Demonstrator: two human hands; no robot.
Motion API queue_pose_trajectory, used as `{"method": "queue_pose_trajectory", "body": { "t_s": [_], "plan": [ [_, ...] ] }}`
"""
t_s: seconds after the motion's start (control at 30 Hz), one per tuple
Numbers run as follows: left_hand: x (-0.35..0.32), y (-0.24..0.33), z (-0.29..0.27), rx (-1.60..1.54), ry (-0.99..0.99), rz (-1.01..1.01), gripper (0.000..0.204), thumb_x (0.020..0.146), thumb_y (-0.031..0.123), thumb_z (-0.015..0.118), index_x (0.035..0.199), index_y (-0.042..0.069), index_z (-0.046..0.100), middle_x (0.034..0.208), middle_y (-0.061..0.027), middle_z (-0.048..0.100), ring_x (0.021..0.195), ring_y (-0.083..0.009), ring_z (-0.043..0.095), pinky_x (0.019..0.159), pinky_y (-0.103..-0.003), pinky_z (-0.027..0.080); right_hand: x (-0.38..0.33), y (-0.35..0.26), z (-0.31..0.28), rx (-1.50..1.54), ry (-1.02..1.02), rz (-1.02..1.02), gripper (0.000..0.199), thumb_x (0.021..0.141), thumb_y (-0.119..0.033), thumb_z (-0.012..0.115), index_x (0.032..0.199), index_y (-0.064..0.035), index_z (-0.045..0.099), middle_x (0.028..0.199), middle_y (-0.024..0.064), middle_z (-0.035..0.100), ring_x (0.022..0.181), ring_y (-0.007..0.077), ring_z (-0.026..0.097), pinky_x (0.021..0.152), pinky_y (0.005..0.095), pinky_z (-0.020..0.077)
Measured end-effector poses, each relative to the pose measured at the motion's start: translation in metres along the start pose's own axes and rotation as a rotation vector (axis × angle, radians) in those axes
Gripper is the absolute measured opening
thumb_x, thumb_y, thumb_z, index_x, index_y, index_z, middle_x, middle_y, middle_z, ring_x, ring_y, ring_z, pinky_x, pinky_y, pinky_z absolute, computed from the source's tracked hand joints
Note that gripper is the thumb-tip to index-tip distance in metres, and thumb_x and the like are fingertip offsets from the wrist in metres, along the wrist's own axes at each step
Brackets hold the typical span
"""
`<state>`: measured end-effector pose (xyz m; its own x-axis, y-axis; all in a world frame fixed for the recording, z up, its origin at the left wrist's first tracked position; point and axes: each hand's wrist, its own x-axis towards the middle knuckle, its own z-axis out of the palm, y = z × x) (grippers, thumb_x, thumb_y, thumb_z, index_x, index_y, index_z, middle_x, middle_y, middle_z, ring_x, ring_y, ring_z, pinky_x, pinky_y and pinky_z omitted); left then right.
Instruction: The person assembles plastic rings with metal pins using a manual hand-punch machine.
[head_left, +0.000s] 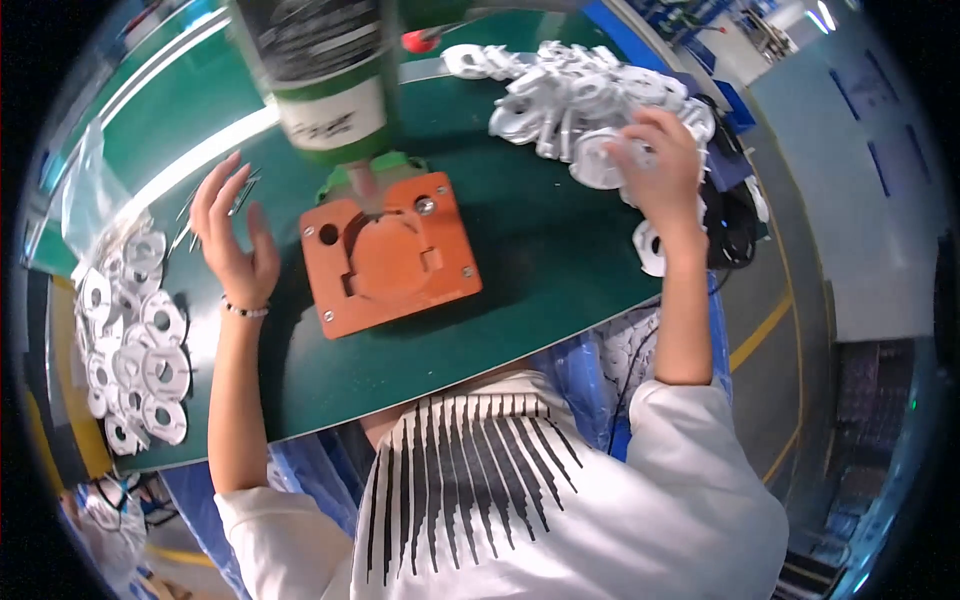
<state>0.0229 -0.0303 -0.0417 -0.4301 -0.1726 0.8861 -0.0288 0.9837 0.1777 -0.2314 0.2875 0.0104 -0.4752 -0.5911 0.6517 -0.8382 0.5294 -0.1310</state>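
Observation:
My right hand point(660, 160) reaches to the far right and closes on a white round plastic part point(600, 160) at the edge of a heap of the same white parts point(570, 90). My left hand point(232, 240) hovers with fingers spread and nothing in it, just left of an orange fixture block point(390, 255) on the green table point(540, 250). Thin metal pins point(215, 205) lie under and behind the left hand. A press head with a white and green cylinder point(330, 100) stands over the back of the fixture.
A spread of flat white ring-shaped parts point(135, 340) lies at the table's left end, with a clear plastic bag point(90, 190) behind it. A red knob point(420, 40) sits at the back. Black cables point(735, 220) hang at the right edge. Blue bags hang below the table front.

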Motion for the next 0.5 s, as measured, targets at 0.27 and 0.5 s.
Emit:
{"method": "queue_pose_trajectory", "body": {
  "t_s": [0.27, 0.5],
  "plan": [
    [-0.008, -0.005, 0.007, -0.109, -0.027, -0.137, 0.039, 0.074, -0.004, 0.05, 0.112, 0.001, 0.053, 0.118, -0.013, 0.054, 0.108, -0.0283, 0.05, 0.094, -0.036, 0.035, 0.012, -0.141, 0.026, 0.965, -0.259, -0.115, 0.017, 0.067, -0.01, 0.076, 0.075, -0.0005, 0.065, 0.076, 0.004, 0.06, 0.059, 0.0105, 0.059, 0.054, 0.0211, 0.0474],
    [-0.007, -0.006, 0.0, -0.122, -0.037, -0.183, 0.035, 0.079, -0.002, 0.051, 0.114, 0.002, 0.052, 0.121, -0.0135, 0.051, 0.112, -0.0284, 0.047, 0.095, -0.036, 0.036, 0.03, -0.164, 0.041, 0.683, -0.468, -0.125, 0.017, 0.069, -0.015, 0.073, 0.075, -0.0008, 0.067, 0.081, 0.0091, 0.061, 0.06, 0.0165, 0.059, 0.057, 0.0259, 0.0487]
  ]
}}
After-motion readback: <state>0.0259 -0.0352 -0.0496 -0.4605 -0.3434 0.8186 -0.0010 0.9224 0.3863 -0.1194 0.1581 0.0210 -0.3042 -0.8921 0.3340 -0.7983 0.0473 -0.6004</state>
